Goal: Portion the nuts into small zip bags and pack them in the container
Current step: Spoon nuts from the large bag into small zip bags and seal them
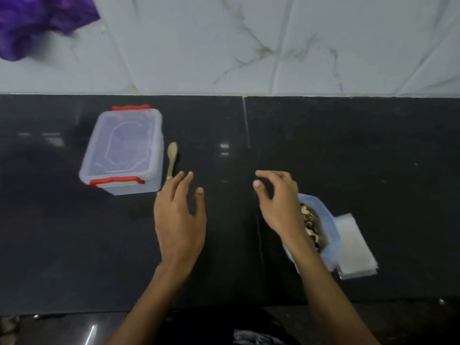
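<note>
Head view, looking down on a glossy black table backed by a white marbled wall. Toward the far left corner, a clear plastic container — rectangular, lid on, red latches at its far and near short ends, faintly violet through the lid. Just beside its right wall, a small pale spoon, bowl pointing to the far edge, handle end close by the left fingertips. Near the front edge on the right, a bluish translucent tub holding mixed nuts — pale and dark brown pieces, blurred, partly hidden behind the right wrist. Touching the tub's right side, a flat stack of small clear zip bags, whitish, lying squared up.

Left hand over the middle of the table, palm down, fingers straight and slightly spread, grip slack and holding nothing. Right hand just left of the tub, fingers loosely bent, thumb tip apart from the others, grip likewise holding nothing. Whether either hand touches the table — cannot tell.

At the far left upper corner, beyond the table, a blurred purple cloth against the wall.
</note>
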`<state>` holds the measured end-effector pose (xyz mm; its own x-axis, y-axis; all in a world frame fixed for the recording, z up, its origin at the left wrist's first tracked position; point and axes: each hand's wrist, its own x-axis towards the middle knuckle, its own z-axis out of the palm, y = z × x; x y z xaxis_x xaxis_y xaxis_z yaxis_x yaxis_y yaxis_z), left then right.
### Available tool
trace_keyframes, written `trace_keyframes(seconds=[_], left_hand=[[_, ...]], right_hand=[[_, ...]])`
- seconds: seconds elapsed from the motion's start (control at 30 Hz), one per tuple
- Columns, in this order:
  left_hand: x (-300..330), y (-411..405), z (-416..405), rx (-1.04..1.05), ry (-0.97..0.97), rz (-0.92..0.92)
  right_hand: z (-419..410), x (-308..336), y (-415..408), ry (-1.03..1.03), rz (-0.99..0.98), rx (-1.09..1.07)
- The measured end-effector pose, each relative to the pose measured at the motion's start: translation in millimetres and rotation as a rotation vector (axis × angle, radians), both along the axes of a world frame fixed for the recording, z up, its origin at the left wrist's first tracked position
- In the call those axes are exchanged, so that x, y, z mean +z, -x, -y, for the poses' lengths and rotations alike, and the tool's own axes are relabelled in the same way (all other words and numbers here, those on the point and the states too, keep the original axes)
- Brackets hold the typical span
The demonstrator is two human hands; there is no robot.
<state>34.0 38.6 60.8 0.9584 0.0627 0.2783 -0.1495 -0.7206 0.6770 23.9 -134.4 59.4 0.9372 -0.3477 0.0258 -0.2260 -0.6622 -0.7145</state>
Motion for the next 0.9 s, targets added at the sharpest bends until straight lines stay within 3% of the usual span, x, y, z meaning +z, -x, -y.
trace_keyframes(seconds=[0.13,0.3,0.6,0.9], left_hand=[[-7.9,-15.2,-37.1,0.088,-0.253,0.136],[-18.3,-35.1,-74.3,0.102,-0.418,0.107],[-29.4,-45.1,-94.5,0.104,-0.431,0.150],[-31.4,-46.4,-73.3,-0.039,-0.344,0.143]], right_hand=[[-53.7,-13.7,-55.7,-0.067,-0.075,0.158],[-116.9,-40.5,-122.4,-0.225,-0.219,0.149],[-147.2,-66.1,-158.0,-0.088,-0.307,-0.011],[-90.1,-30.1,-80.2,-0.126,-0.204,-0.030]])
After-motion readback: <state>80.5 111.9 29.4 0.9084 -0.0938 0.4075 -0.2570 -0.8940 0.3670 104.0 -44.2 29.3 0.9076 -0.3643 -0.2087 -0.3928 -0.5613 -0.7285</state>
